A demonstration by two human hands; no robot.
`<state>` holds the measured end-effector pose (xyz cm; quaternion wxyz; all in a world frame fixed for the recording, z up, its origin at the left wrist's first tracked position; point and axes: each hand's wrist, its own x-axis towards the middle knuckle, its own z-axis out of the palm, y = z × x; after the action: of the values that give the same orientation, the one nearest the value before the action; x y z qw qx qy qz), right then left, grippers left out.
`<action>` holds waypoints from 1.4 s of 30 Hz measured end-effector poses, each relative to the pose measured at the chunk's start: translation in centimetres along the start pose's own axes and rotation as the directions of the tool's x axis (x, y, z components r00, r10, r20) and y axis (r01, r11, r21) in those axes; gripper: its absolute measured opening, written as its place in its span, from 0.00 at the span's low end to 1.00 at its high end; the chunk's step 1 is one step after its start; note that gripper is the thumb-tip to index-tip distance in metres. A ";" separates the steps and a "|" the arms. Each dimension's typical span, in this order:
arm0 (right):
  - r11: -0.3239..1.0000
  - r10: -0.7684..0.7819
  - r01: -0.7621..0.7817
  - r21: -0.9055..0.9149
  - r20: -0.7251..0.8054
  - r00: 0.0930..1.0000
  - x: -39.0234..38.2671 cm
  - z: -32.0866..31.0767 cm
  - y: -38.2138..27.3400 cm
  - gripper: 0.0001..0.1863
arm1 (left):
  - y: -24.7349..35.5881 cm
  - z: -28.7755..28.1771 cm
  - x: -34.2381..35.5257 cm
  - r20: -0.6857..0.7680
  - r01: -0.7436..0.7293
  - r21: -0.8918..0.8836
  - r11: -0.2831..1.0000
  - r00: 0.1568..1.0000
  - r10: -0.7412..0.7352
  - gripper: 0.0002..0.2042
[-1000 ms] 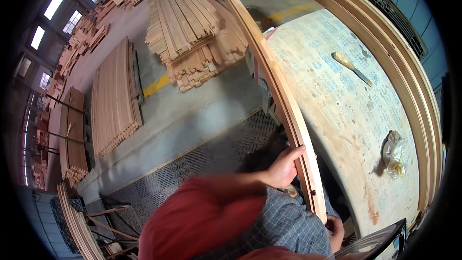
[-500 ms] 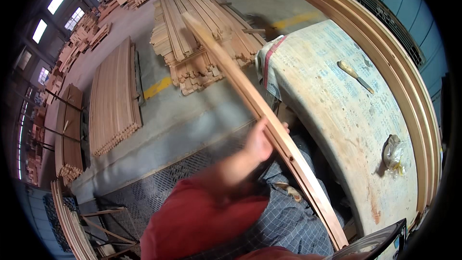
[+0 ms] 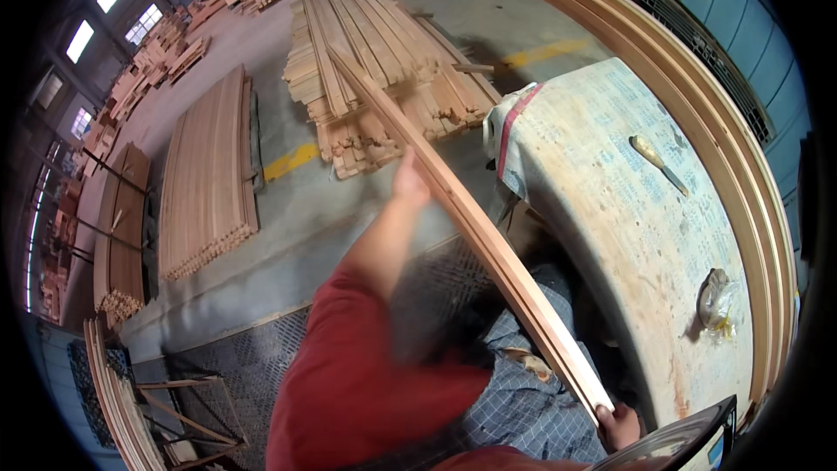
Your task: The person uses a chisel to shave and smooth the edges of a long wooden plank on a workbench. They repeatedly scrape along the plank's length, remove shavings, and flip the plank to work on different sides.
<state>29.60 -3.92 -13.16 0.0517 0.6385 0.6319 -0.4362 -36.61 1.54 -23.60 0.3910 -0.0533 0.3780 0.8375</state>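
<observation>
A long grooved wooden strip (image 3: 488, 253) runs diagonally from a stack of boards down to the lower right, over my checked apron (image 3: 514, 401). My left hand (image 3: 411, 176), slightly blurred, is closed round the strip in its upper half. My right hand (image 3: 617, 426) grips its near end. To the right of the strip is a worktable covered with a stained, printed cloth (image 3: 610, 235), bearing a knife (image 3: 663, 166) and a crumpled clear bag with dark contents (image 3: 717, 301).
Board stacks (image 3: 366, 35) lie ahead, another stack (image 3: 200, 174) at left, and bundled strips (image 3: 118, 401) at lower left. Long mouldings (image 3: 732, 166) run along the table's far right side beside a blue wall (image 3: 750, 44). A metal tread plate (image 3: 244, 366) is below me.
The strip has swung away from the table to the left, its far end now over the board stack. My left arm has reached forward and up with it; my right hand stays low at its near end.
</observation>
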 end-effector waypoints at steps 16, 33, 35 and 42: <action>0.868 -0.471 0.480 -0.127 0.098 0.877 5.1 3.0 -17.3 0.38 | -11.8 1.5 -18.6 0.166 0.255 0.070 0.964 0.950 -0.264 0.12; 0.532 -0.555 -0.184 0.827 0.505 0.661 10.5 11.1 -24.0 0.26 | -9.6 0.1 -19.5 0.233 0.406 -0.061 0.912 0.894 -0.383 0.16; 0.575 -0.543 -0.215 0.789 0.565 0.621 10.8 11.8 -26.5 0.36 | -10.9 -0.2 -21.8 0.235 0.442 -0.056 0.895 0.877 -0.419 0.14; 0.640 -0.756 0.767 -0.046 0.145 0.639 9.3 5.9 -28.1 0.31 | -8.9 -6.2 -14.3 -0.050 -0.017 0.268 0.963 0.998 0.032 0.09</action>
<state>1.10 5.04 -8.88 -0.0688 0.2836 0.8597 -0.4194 -21.87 -7.76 -27.74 0.3740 -0.0177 0.4985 0.7818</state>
